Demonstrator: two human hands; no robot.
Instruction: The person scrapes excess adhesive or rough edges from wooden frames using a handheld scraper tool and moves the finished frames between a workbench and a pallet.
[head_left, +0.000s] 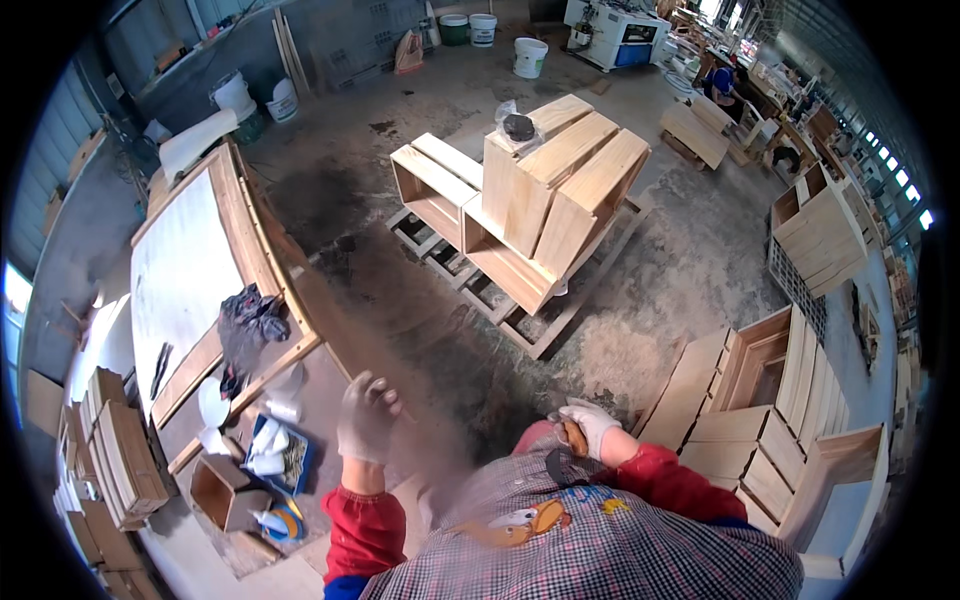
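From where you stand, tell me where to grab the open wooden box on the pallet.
Grip the open box by its two side walls at the open mouth, coming from above. It stands beside the stacked boxes on the pallet with its opening facing up, so the rim is probably free.

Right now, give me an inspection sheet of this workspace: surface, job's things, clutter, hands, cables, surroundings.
Surface: dusty concrete floor with dark stains.
Job's things: small brownish item at the right hand; its kind cannot be told. Open wooden boxes stacked on a pallet ahead; more wooden boxes to the right.
Clutter: black bag on the workbench; cloths and small containers below it.
Hands: left hand gloved, raised, fingers spread, holding nothing. Right hand gloved, closed on the small brownish item.
Cables: nothing seen.
Surroundings: white buckets and a machine at the far side; another person works far right.
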